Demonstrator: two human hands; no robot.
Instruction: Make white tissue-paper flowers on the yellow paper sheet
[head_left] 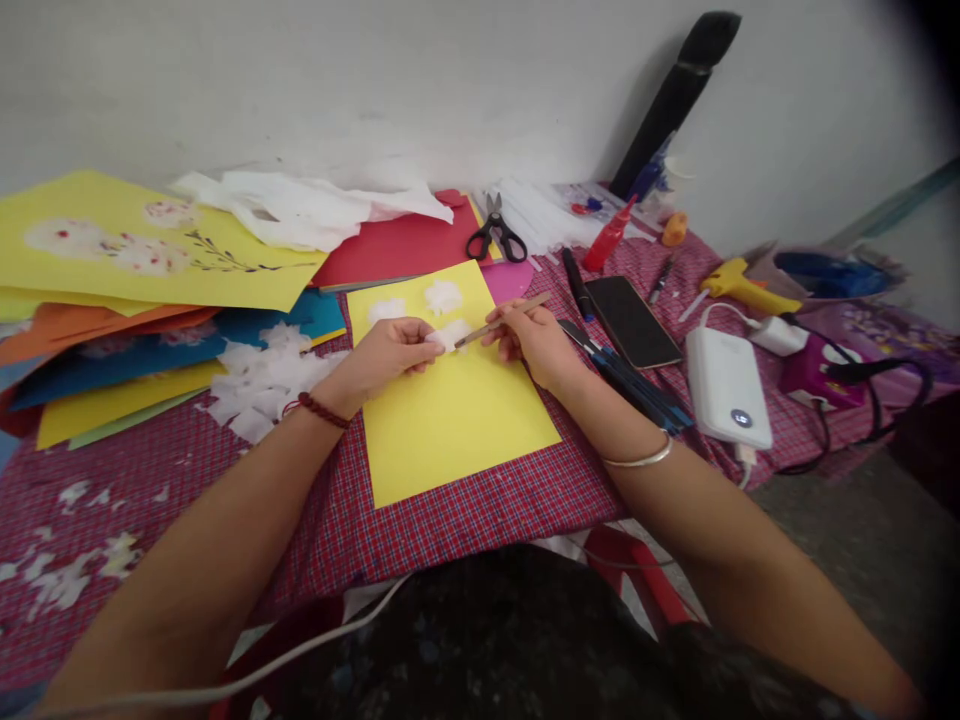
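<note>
Checked tablecloth (435, 530) lies under yellow paper (457, 430). Over this paper, left hand (388, 355) pinches tissue (450, 332); right hand (536, 342) holds stick (478, 332).

On the tablecloth (450, 535), a sheet of paper (457, 430) bears tissue pieces (444, 296) on its far half; loose scraps (262, 375) lie left, then a paper pile (172, 285); scissors (494, 228) lie behind; rightward come a phone (634, 320), a bottle (609, 238) behind that, then a power bank (727, 385), a glue gun (754, 288) behind it
</note>
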